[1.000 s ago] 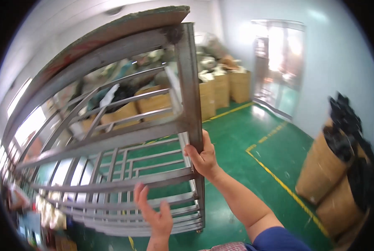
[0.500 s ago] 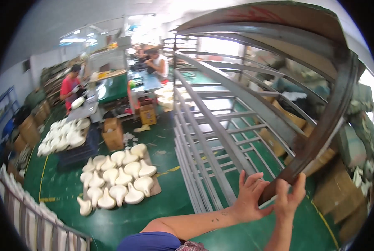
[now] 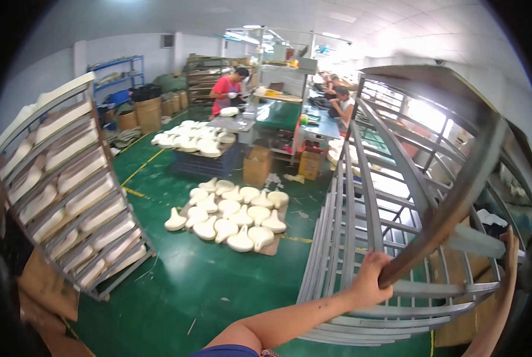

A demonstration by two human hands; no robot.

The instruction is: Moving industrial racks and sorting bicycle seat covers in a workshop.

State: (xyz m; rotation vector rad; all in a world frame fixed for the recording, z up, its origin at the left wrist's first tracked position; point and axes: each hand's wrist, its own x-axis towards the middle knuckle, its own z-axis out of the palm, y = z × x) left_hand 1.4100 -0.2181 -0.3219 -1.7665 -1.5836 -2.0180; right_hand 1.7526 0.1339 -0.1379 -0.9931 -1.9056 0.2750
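A tall metal rack (image 3: 391, 226) of grey bars stands in front of me on the right, its shelf levels bare where I can see them. My left hand (image 3: 370, 279) is closed round the brown-stained near corner post of this rack. At the far right, my right hand (image 3: 509, 247) is raised against the rack's other side, fingers bent at a bar and partly hidden by it. Left of the rack, several cream, saddle-shaped pieces (image 3: 230, 209) lie in rows on a flat brown board (image 3: 268, 249) on the green floor.
Another rack (image 3: 107, 154), loaded with cream pieces, stands at the left. More pieces (image 3: 197, 137) lie on a dark blue crate (image 3: 203, 168). Cardboard boxes (image 3: 257, 166) stand beside a workbench, where a person in red (image 3: 224, 92) and a person in white (image 3: 344, 107) work.
My view has swung left, bringing the loaded rack fully into sight. The bare rack has turned. My right hand has left the near post and moved right to the rack's other side.
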